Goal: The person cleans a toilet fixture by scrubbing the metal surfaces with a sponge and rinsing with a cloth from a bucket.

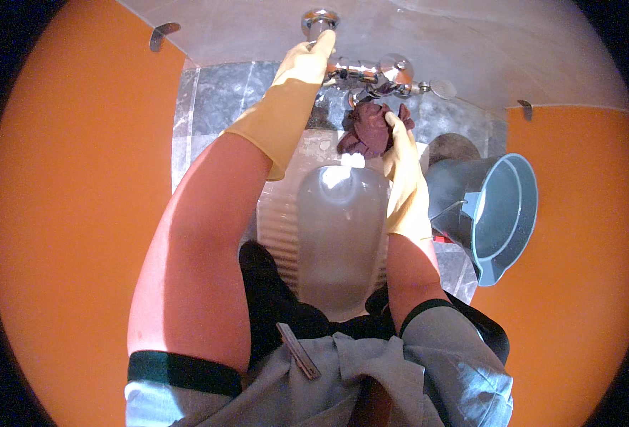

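Observation:
A cream rubber glove covers each of my hands. My left hand [306,60] reaches up to the wall and is closed round the upright chrome pipe [319,23], its thumb along the front. In my right hand [401,153] a crumpled maroon cloth [369,130] is bunched, just below the chrome flush valve [396,69]. The cloth's upper edge overlaps the lower metal fitting; I cannot tell how firmly they touch. Most fingers of the right hand are hidden by the cloth. Under both hands lies the squat toilet pan [343,235], with sunlight glaring on its far end.
A grey-blue bucket [506,220] with a pouring lip stands tilted to the right, in front of a brown round object [453,148]. Orange partitions [80,213] close in both sides. Grey marbled tiles [211,96] surround the pan. My dark shoes [261,274] flank its near end.

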